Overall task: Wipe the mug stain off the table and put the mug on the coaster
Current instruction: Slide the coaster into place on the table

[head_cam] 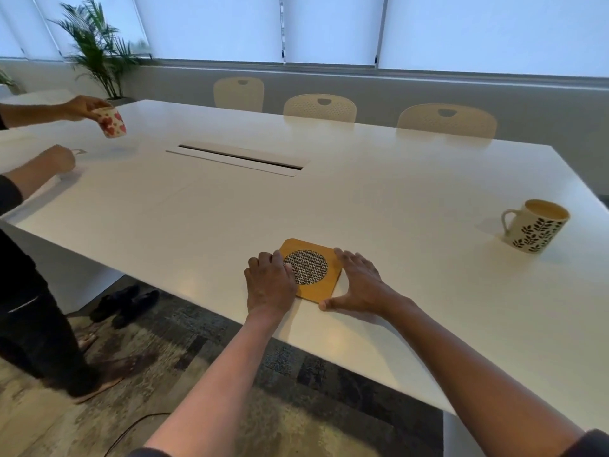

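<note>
A square wooden coaster [321, 288] with a round patterned centre lies near the front edge of the white table [379, 199]. My left hand [270, 282] rests on its left side, fingers bent over the edge. My right hand [357, 280] touches its right side, fingers spread, thumb at the near corner. A white mug [535, 225] with a dark leaf pattern stands upright far to the right, apart from both hands, handle to the left. I can make out no stain on the table.
Another person stands at the left, one hand holding a small cup with red hearts [112, 122], the other hand [57, 158] on the table. A cable slot [237, 156] sits mid-table. Three chairs line the far side. Dark shoes [125, 305] lie on the floor.
</note>
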Demonstrator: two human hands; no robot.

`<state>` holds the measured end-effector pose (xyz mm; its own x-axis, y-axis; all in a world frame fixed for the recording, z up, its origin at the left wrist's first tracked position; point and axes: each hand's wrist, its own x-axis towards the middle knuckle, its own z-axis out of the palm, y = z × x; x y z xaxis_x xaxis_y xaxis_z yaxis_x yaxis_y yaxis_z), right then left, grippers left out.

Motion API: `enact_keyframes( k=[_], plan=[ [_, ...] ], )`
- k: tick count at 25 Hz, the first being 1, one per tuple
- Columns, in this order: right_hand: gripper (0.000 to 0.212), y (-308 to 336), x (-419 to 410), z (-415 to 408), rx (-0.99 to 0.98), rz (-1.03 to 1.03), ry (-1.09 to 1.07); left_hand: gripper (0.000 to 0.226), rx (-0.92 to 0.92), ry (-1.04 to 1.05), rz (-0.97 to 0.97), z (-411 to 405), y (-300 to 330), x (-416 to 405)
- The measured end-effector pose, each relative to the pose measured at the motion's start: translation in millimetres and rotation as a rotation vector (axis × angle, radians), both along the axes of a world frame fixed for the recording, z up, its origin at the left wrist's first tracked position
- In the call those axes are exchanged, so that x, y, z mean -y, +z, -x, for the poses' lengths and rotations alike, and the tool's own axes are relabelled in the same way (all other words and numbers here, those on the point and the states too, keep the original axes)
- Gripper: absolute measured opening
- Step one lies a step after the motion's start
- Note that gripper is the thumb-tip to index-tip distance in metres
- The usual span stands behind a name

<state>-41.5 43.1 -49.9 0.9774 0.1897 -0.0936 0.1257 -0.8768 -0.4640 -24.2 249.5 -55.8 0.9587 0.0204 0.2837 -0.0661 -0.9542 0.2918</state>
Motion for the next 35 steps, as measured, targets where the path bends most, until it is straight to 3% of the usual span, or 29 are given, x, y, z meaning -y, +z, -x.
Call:
enact_keyframes(
  k=[13,22,28,35],
  plan=[
    [0.138,8.8,22.1,20.9,0.034,-0.152,-0.063,0.04,-0.071,-0.049,0.292,3.6,12.7,14.2],
    [0.142,15.1,126.2,84.8,0.033,-0.249,-0.302,0.041,-0.12,-0.275,0.463,25.0,16.1,122.4],
    [0.144,17.2,198.9,110.8,-0.024,-0.263,-0.369,0.043,-0.212,-0.364,0.496,39.4,20.2,189.0],
    [0.148,14.1,257.7,107.8,-0.125,-0.125,-0.317,0.05,-0.228,-0.382,0.392,49.5,15.1,232.2]
  ],
)
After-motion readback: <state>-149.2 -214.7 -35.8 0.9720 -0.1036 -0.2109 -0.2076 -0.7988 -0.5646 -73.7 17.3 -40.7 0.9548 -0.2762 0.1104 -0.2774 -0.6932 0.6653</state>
